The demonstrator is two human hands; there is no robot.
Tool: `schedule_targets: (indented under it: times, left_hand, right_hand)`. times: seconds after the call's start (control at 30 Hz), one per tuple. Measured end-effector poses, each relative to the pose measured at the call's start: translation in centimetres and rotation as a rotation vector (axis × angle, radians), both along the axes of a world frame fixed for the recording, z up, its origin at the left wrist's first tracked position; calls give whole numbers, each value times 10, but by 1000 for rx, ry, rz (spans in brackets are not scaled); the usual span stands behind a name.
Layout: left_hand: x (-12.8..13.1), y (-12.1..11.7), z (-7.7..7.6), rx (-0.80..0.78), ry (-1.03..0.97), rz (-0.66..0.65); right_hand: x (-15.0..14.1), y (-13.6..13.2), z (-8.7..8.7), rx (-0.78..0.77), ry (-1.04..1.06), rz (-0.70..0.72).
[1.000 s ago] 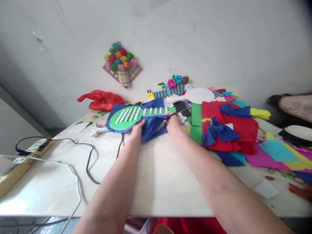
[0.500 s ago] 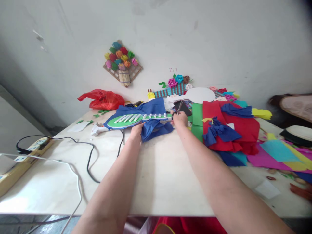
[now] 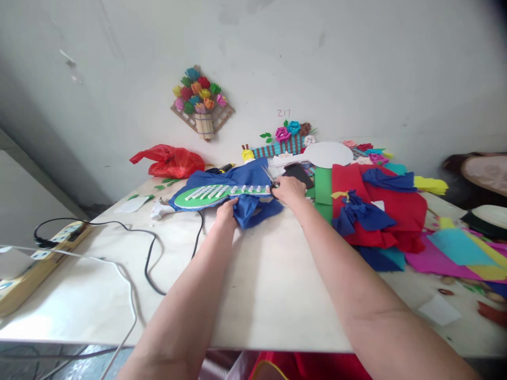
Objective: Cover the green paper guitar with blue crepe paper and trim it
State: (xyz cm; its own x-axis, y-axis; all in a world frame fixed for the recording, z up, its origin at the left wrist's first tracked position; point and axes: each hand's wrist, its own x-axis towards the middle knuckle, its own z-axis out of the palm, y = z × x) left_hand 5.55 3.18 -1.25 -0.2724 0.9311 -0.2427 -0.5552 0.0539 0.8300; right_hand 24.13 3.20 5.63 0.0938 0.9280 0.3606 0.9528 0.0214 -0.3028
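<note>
A green paper guitar shape [image 3: 206, 196] with white strips lies on crumpled blue paper [image 3: 249, 206] at the far middle of the white table [image 3: 253, 285]. My left hand [image 3: 227, 210] pinches the blue paper just below the green shape. My right hand [image 3: 288, 189] is closed on scissors [image 3: 269, 176], whose blades point left at the narrow neck end of the green shape.
Red, blue, green and other coloured paper sheets [image 3: 376, 211] are piled at the right. A red plastic bag [image 3: 168, 161] sits at the back left. Black and white cables [image 3: 146, 258] and a power strip [image 3: 39, 253] lie on the left. Paper flower crafts [image 3: 202, 103] hang on the wall.
My right hand turned the scissors from pointing up and right to pointing left at the green neck. The green shape tilted flatter. My left hand stayed on the blue paper.
</note>
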Motion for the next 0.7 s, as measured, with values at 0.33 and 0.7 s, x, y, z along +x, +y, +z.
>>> schedule_targets:
  times: [0.33, 0.7]
  left_hand:
    - [0, -6, 3, -88, 167, 186]
    - [-30, -12, 7, -36, 776, 106]
  right_hand:
    - [-2, -5, 11, -14, -92, 285]
    - [-24, -8, -8, -40, -275, 425]
